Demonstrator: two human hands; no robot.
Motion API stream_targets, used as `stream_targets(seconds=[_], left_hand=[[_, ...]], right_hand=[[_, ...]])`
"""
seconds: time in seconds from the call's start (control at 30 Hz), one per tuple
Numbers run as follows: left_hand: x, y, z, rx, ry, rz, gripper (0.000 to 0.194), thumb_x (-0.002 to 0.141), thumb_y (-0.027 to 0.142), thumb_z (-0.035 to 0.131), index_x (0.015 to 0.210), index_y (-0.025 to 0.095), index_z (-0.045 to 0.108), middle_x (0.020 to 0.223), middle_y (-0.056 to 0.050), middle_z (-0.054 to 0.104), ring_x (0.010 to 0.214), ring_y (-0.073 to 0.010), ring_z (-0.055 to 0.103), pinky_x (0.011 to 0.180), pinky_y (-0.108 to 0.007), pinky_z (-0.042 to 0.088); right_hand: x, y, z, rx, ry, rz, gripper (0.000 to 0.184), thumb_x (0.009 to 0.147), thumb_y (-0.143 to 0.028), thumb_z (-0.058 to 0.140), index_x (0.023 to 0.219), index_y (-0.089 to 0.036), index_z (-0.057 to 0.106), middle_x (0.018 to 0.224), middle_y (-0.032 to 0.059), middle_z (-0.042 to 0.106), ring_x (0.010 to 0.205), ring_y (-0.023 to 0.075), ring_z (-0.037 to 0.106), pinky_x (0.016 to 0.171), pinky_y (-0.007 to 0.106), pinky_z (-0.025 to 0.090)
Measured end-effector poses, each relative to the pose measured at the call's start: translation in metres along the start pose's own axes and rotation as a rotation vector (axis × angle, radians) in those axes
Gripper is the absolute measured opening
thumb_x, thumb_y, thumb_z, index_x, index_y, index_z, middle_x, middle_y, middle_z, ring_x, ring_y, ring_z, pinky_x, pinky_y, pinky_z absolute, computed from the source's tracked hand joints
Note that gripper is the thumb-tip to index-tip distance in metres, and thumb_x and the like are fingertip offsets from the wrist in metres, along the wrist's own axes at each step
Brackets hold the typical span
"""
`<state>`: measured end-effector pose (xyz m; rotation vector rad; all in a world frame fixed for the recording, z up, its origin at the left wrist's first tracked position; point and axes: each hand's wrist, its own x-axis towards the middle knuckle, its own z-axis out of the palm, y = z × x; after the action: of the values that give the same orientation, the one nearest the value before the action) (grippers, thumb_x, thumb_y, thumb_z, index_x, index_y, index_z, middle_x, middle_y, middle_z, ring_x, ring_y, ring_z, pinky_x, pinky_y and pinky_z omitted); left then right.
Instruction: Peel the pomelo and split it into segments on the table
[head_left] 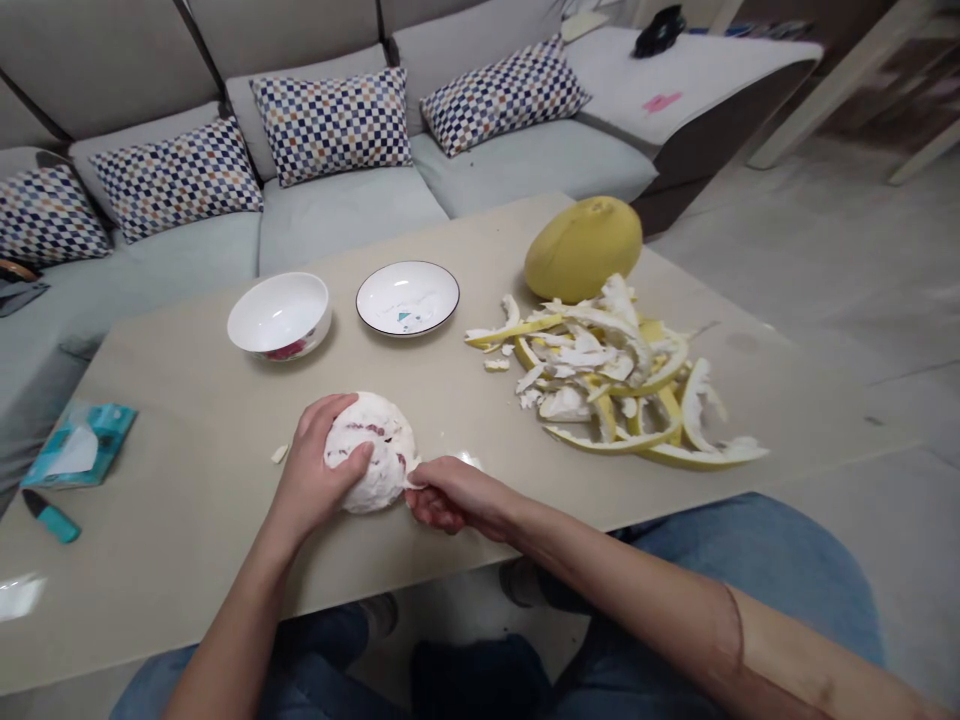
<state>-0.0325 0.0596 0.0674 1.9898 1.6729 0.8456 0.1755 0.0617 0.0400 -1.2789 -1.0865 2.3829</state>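
**A Hard Tug Could Spoil It**

The round, white, peeled fruit (pixel 375 450) is at the near side of the shiny cream table (pixel 195 530). The left hand (pixel 319 475) curls wide around the fruit's left side. The right hand (pixel 454 495) pinches a small white flap (pixel 413 481) tight at its right side. Pulling too hard could rip the red flesh (pixel 391 463) peeking through. If the left hand slips, the fruit could roll off the near edge.

Soft, moderate indoor light lays faint shadows on the tabletop (pixel 187 560), where white glare shows at the near left and near middle, while the floor (pixel 862 260) at far right looks blurred and stretched.
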Motion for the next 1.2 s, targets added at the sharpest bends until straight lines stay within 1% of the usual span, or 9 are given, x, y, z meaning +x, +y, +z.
stream_targets(seconds=[0.2, 0.37, 0.57, 0.63, 0.73, 0.87, 1.0, 1.07, 1.2], left_hand=[[0.006, 0.002, -0.002, -0.026, -0.014, -0.067, 0.048, 0.085, 0.041, 0.058, 0.129, 0.024, 0.057, 0.134, -0.008, 0.057, 0.129, -0.0267, 0.05, 0.115, -0.046, 0.037], [0.012, 0.009, 0.0, -0.002, -0.023, -0.061, 0.047, 0.084, 0.043, 0.058, 0.127, 0.025, 0.059, 0.134, -0.008, 0.058, 0.129, -0.027, 0.051, 0.114, -0.045, 0.038], [0.013, 0.005, -0.001, -0.032, -0.02, -0.139, 0.049, 0.085, 0.045, 0.056, 0.129, 0.024, 0.057, 0.135, -0.009, 0.056, 0.13, -0.0287, 0.049, 0.114, -0.05, 0.036], [0.009, 0.003, -0.002, -0.043, -0.01, -0.13, 0.049, 0.085, 0.044, 0.056, 0.13, 0.024, 0.055, 0.136, -0.01, 0.055, 0.131, -0.0285, 0.048, 0.115, -0.05, 0.035], [0.004, 0.003, -0.001, -0.055, 0.006, -0.129, 0.05, 0.085, 0.043, 0.056, 0.131, 0.023, 0.054, 0.135, -0.01, 0.055, 0.131, -0.0283, 0.048, 0.116, -0.05, 0.034], [0.002, 0.004, -0.001, -0.043, -0.006, -0.142, 0.052, 0.084, 0.045, 0.057, 0.131, 0.024, 0.054, 0.137, -0.01, 0.053, 0.133, -0.0283, 0.046, 0.117, -0.049, 0.033], [0.005, 0.005, -0.005, -0.018, -0.046, -0.163, 0.053, 0.085, 0.046, 0.057, 0.133, 0.023, 0.052, 0.14, -0.01, 0.051, 0.134, -0.0281, 0.046, 0.117, -0.05, 0.033], [0.007, 0.005, -0.007, -0.008, -0.068, -0.162, 0.053, 0.086, 0.046, 0.057, 0.133, 0.024, 0.051, 0.14, -0.011, 0.052, 0.134, -0.0286, 0.047, 0.116, -0.05, 0.034], [0.01, 0.009, -0.008, 0.029, -0.08, -0.156, 0.053, 0.085, 0.045, 0.059, 0.133, 0.023, 0.051, 0.141, -0.011, 0.052, 0.134, -0.029, 0.046, 0.115, -0.051, 0.035]], right_hand=[[-0.004, 0.017, 0.01, -0.07, 0.153, -0.223, 0.029, 0.088, -0.029, 0.043, 0.061, -0.02, 0.047, 0.047, -0.0065, 0.04, 0.043, 0.0074, 0.029, 0.046, 0.022, 0.022], [-0.005, 0.057, 0.024, -0.762, 0.478, -0.632, 0.037, 0.092, -0.032, 0.039, 0.057, -0.021, 0.043, 0.056, 0.0017, 0.052, 0.056, 0.0146, 0.046, 0.056, 0.03, 0.028], [-0.011, 0.101, 0.062, -1.315, 0.166, -0.71, 0.009, 0.078, -0.032, 0.063, 0.074, -0.026, 0.067, 0.072, 0.0057, 0.071, 0.059, 0.0233, 0.061, 0.046, 0.033, 0.032], [-0.019, 0.093, 0.043, -1.311, 0.261, -0.695, 0.017, 0.081, -0.022, 0.057, 0.09, -0.023, 0.071, 0.081, 0.0089, 0.074, 0.065, 0.025, 0.064, 0.051, 0.034, 0.041], [-0.038, 0.06, -0.021, -1.22, 0.68, -0.78, 0.039, 0.088, -0.011, 0.04, 0.114, -0.018, 0.068, 0.095, 0.0114, 0.073, 0.083, 0.0235, 0.067, 0.072, 0.033, 0.051], [-0.067, 0.013, -0.104, -1.282, 1.132, -0.795, 0.039, 0.086, -0.009, 0.041, 0.11, -0.016, 0.071, 0.099, 0.0134, 0.069, 0.093, 0.0257, 0.063, 0.082, 0.037, 0.051], [-0.077, -0.002, -0.112, -1.345, 1.452, -0.719, 0.036, 0.085, -0.015, 0.049, 0.114, -0.014, 0.07, 0.129, 0.0219, 0.058, 0.116, 0.0388, 0.052, 0.094, 0.055, 0.042], [-0.072, 0.004, -0.088, -1.209, 1.324, -0.753, 0.032, 0.09, -0.024, 0.051, 0.114, -0.014, 0.068, 0.125, 0.0223, 0.061, 0.113, 0.0369, 0.055, 0.095, 0.054, 0.043], [-0.043, 0.018, -0.029, -0.661, 0.499, -0.477, 0.036, 0.096, -0.048, 0.047, 0.092, -0.019, 0.068, 0.082, 0.0069, 0.071, 0.065, 0.017, 0.061, 0.065, 0.029, 0.048]])
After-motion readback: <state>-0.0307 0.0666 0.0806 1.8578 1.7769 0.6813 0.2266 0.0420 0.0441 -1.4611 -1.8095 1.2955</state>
